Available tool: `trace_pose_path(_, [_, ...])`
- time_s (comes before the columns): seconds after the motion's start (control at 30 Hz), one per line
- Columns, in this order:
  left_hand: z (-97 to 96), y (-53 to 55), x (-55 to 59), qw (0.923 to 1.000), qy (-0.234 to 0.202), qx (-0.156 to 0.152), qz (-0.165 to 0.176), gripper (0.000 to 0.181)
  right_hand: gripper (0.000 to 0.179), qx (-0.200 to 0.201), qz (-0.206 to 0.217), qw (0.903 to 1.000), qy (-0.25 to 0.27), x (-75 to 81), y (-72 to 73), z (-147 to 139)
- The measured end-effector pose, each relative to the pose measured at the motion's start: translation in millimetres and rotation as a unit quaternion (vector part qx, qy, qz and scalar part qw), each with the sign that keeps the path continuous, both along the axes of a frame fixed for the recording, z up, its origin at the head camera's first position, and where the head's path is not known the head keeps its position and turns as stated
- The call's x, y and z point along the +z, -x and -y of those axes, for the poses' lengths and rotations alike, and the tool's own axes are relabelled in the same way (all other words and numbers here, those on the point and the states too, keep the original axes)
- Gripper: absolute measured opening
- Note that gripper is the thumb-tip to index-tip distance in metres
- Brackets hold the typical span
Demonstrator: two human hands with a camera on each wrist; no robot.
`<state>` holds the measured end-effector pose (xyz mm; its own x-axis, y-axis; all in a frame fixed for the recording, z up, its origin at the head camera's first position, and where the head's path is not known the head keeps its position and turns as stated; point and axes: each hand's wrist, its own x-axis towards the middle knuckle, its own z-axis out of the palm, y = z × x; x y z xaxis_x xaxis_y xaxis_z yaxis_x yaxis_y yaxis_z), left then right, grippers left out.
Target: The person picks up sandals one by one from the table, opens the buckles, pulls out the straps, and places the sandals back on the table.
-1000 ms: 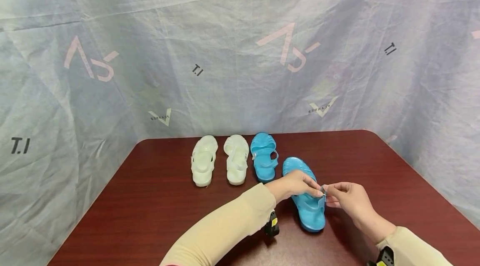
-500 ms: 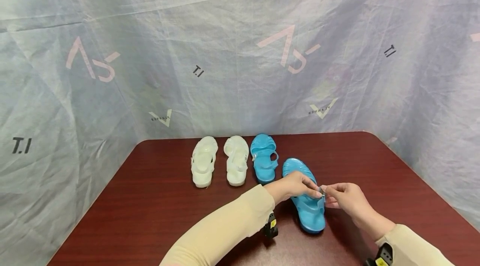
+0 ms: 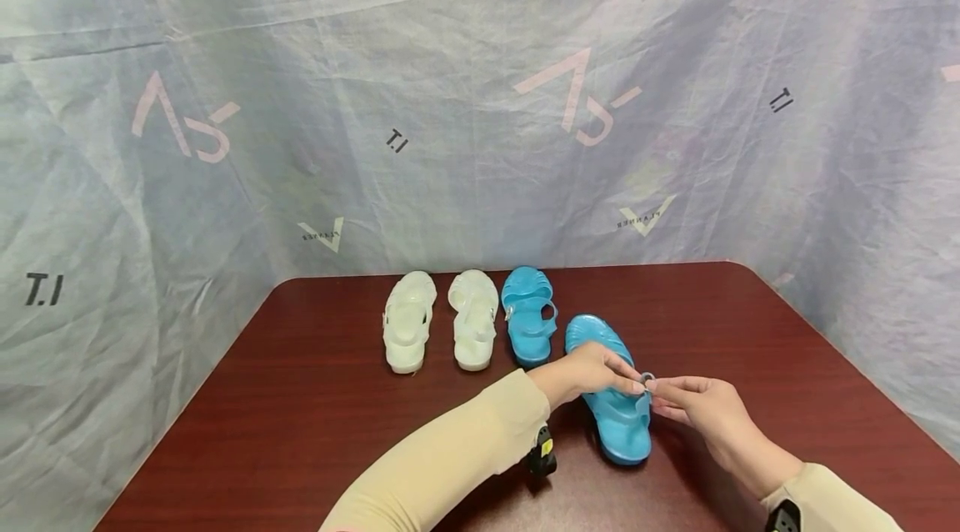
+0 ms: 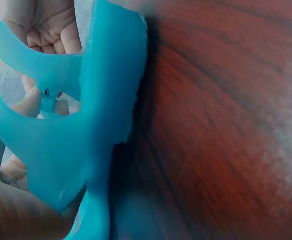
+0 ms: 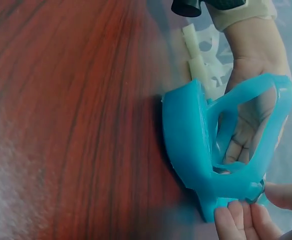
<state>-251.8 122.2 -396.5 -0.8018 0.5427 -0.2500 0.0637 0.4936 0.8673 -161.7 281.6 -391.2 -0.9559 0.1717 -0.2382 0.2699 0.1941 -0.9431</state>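
Observation:
A blue jelly sandal point(image 3: 626, 436) lies at a slant on the table, toe pointing away. My left hand point(image 3: 596, 369) reaches across its upper and pinches the strap beside a small metal buckle point(image 3: 647, 379). From the right, my right hand point(image 3: 705, 415) pinches the strap at the buckle with thumb and fingers. In the right wrist view, my right thumb touches the buckle point(image 5: 258, 191) on the sandal's side. The left wrist view shows a strap point(image 4: 53, 75) with holes between the hands. Fingertips partly hide the strap end.
A second blue sandal point(image 3: 531, 340) stands just left of the worked one, its strap looped out. Further left are two whitish sandals, one beside the row's middle point(image 3: 474, 340) and one at its left end point(image 3: 407, 332). A printed grey cloth point(image 3: 465, 182) hangs behind the dark red table point(image 3: 300, 432).
My right hand has shifted slightly down and to the right, its fingers changing position at the buckle, which shows more now. My left hand and the sandals stay nearly the same.

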Motion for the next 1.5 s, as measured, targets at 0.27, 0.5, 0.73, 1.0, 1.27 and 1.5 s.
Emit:
trace_pose_path(0.27, [-6.7, 1.3, -1.2, 0.9999, 0.012, 0.011, -0.004, 0.011, 0.043, 0.005, -0.026, 0.9937, -0.109, 0.2, 3.7, -0.6])
trace_pose_path(0.5, [-5.9, -1.8, 1.1, 0.9999, 0.011, 0.005, -0.006, 0.011, 0.037, 0.033, -0.031, 0.9888, -0.142, 3.8, 7.7, -0.4])
trace_pose_path(0.73, [-1.6, -1.8, -1.0, 0.9999, 0.010, -0.002, -0.001, 0.011, 0.041, 0.045, -0.017, 0.9909, -0.125, 5.6, 10.4, 0.8])
trace_pose_path(1.0, [-3.5, 1.5, -2.1, 0.9999, 0.006, -0.007, -0.009, 0.012, 0.037, 0.052, -0.026, 0.9917, -0.114, 6.4, 13.5, 0.8])
trace_pose_path(1.27, [-1.1, 1.9, -2.2, 0.9998, -0.010, -0.016, -0.005, 0.012, 0.050, 0.117, 0.014, 0.9900, -0.077, 14.3, 16.4, -14.7])
trace_pose_path(1.5, [-0.1, 5.5, -4.0, 0.9996, -0.021, -0.011, -0.012, 0.011, 0.052, 0.155, 0.010, 0.9856, -0.067, 16.3, 14.9, -22.3])
